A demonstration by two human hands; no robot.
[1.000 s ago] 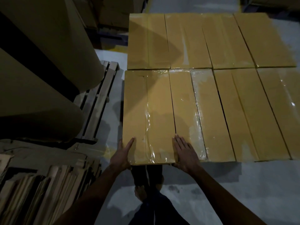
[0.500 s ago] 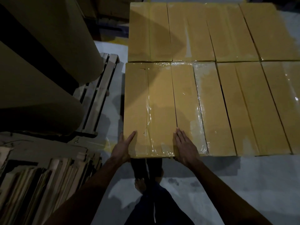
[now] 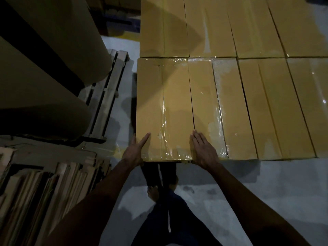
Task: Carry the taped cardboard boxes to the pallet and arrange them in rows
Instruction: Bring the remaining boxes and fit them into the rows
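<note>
- Directly below the head camera: taped box (image 3: 165,107) sits at the left end of the near row (image 3: 266,110), its long side tight against the next box.
- Clear tape runs down its top seam and wraps over the near edge (glossy and wrinkled there).
- Left hand (image 3: 134,152) is at the box's near-left corner. The forefinger lies straight on the top face and the thumb lies along the left side; nothing is clasped, and the other fingers are hidden.
- Right hand (image 3: 204,151) lies flat, fingers straight and together, over the gap between this box and its neighbour. Palm is down, gripping nothing.
- Far row (image 3: 221,27) butts against the near row end to end.
- Whatever the boxes rest on cannot be seen.
- Left side: big brown paper rolls (image 3: 44,55) on a wooden pallet (image 3: 106,96). Flattened cardboard (image 3: 44,192) is stacked nearer.
- Grey floor (image 3: 266,192); one bare foot (image 3: 153,191) shows under the box's near edge.
</note>
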